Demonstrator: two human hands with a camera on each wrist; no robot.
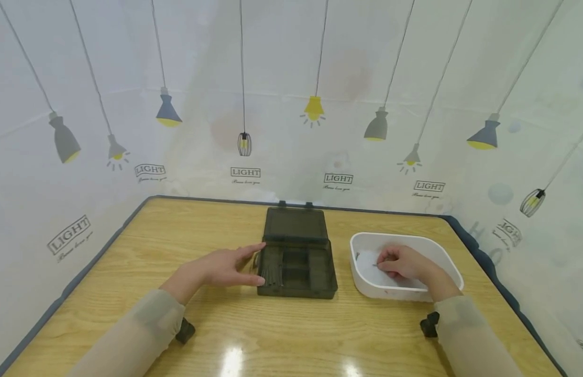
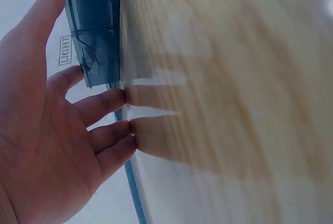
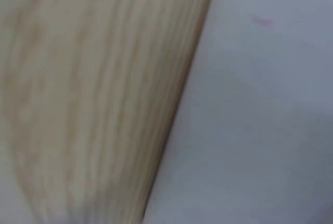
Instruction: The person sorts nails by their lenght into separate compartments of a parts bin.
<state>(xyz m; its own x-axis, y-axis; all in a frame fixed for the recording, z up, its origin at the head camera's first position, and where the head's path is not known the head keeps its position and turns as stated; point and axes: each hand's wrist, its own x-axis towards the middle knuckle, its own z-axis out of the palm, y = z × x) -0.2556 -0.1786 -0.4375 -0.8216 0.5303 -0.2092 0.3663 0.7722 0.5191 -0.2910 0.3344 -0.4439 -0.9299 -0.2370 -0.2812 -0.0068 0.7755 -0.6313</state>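
Several thin pieces (image 1: 271, 275) lie along the left side inside the open dark box (image 1: 298, 294); work looks partway. Left hand (image 1: 220, 268), fingers extended, touches the box's left edge. Right hand (image 1: 400, 261), well apart, pinches one small piece (image 1: 375, 265) in the white tray (image 1: 390, 294), not yet boxed. Number left there: cannot tell.

The table (image 1: 291, 327) under my arms is smooth wood grain, glossy enough to throw back bright patches of light. My box (image 1: 295, 241) looks like smooth, see-through dark plastic with a slight shine, and the tub (image 1: 395, 293) like smooth, opaque white plastic. My sleeves (image 1: 135, 330) are thin, matt cloth; the backdrop (image 1: 282, 63) is a matt, faintly creased sheet.
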